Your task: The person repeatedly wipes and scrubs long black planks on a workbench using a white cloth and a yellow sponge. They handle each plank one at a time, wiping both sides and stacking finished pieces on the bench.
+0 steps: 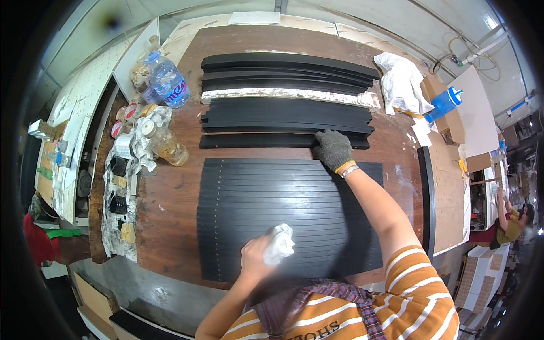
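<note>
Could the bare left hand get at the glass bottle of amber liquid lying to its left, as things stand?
Probably yes. The left hand holds a white rag over the black slats, and only bare brown tabletop lies between it and the bottle. The rag already fills its fingers, though.

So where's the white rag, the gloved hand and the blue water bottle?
white rag point(280, 243), head view, middle of the crumpled cloth.
gloved right hand point(333, 148), head view, back of the glove.
blue water bottle point(168, 82), head view, its side.
</note>
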`<state>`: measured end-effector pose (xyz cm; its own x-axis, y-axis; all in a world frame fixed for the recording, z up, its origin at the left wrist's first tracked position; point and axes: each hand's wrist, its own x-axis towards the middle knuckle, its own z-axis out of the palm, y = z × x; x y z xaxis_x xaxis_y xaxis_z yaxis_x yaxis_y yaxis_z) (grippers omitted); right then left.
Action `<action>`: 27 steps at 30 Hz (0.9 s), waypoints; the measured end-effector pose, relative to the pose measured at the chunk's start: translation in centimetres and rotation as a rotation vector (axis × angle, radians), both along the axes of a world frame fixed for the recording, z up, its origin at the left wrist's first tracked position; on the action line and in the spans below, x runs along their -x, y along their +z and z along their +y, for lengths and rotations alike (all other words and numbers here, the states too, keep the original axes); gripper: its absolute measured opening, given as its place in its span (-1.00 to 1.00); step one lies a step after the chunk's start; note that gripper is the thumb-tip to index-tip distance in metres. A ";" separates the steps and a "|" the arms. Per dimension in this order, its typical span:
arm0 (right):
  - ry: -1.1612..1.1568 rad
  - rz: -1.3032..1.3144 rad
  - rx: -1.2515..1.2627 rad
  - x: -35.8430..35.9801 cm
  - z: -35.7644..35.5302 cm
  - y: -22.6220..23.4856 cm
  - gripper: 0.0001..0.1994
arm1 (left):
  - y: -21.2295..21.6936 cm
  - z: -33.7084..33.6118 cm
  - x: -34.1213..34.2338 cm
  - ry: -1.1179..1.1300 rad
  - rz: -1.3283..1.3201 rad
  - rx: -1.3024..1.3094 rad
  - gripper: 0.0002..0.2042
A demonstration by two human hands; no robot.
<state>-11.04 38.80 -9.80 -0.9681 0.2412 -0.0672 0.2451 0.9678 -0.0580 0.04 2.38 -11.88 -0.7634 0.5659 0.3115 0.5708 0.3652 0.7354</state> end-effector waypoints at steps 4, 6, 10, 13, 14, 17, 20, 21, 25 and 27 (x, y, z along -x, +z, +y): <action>0.134 -0.034 -0.084 0.9 0.0 0.1 -0.58 | 0.2 0.0 0.1 -0.012 -0.011 0.003 -0.66; 0.102 -0.009 -0.026 1.1 -0.2 -0.1 -0.55 | 0.2 -0.1 0.1 -0.014 -0.021 -0.001 -0.66; 0.013 -0.010 0.067 1.2 -0.9 0.0 -0.66 | 0.3 -0.1 0.1 -0.019 -0.028 0.044 -0.57; -0.007 -0.060 0.098 1.4 -1.5 1.0 -0.62 | 0.5 0.0 0.1 -0.022 -0.038 0.019 -0.66; -0.027 -0.108 0.133 1.5 -1.7 1.4 -0.45 | 0.6 0.0 0.1 -0.022 -0.040 0.014 -0.66; 0.034 -0.207 0.109 1.9 -2.0 2.8 -0.46 | 0.7 0.1 0.2 -0.016 -0.024 0.006 -0.66; 0.124 -0.201 0.061 2.4 -2.0 3.7 -0.64 | 0.7 0.1 0.2 -0.017 -0.015 0.007 -0.66; 0.159 -0.196 0.044 2.4 -2.0 3.8 -0.69 | 0.6 0.0 0.2 -0.015 -0.026 0.011 -0.66; 0.155 -0.158 0.038 2.7 -2.3 3.5 -0.73 | -0.1 -0.2 0.0 -0.006 -0.020 0.036 -0.62; 0.149 -0.062 -0.010 2.6 -2.7 3.2 -0.72 | -0.6 -0.3 -0.1 -0.004 -0.046 0.069 -0.51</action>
